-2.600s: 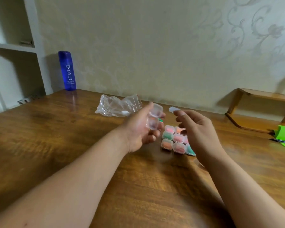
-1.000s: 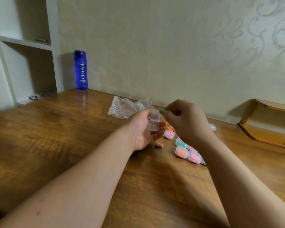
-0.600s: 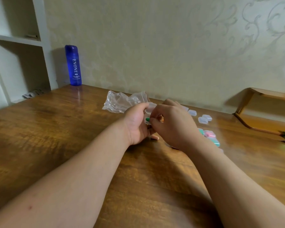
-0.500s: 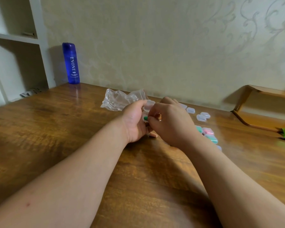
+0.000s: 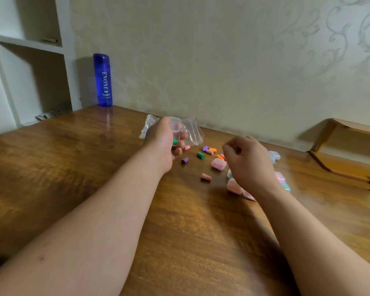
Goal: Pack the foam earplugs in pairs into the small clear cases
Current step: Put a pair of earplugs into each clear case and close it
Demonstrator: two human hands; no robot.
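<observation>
The small clear case (image 5: 176,125) sits in my left grip (image 5: 161,146), fingers curled round it, held above the bench (image 5: 73,171) toward its far edge; a green earplug (image 5: 175,142) shows inside it, low against my fingers. My right grip (image 5: 250,165) hangs in the air to the right of it, fingers curled in with thumb against forefinger, and nothing shows in it. Between the two grips loose earplugs (image 5: 200,155) lie scattered on the wood: green, purple, orange, pink, and a salmon one (image 5: 206,176) nearest me. A filled case (image 5: 218,164) lies just beside them, with more filled cases (image 5: 234,186) partly hidden under my right wrist. Empty cases (image 5: 275,155) lie beyond my right grip. A crumpled plastic bag (image 5: 193,133) lies behind my left grip. A blue bottle (image 5: 102,80) stands at the far edge, toward the left corner.
</observation>
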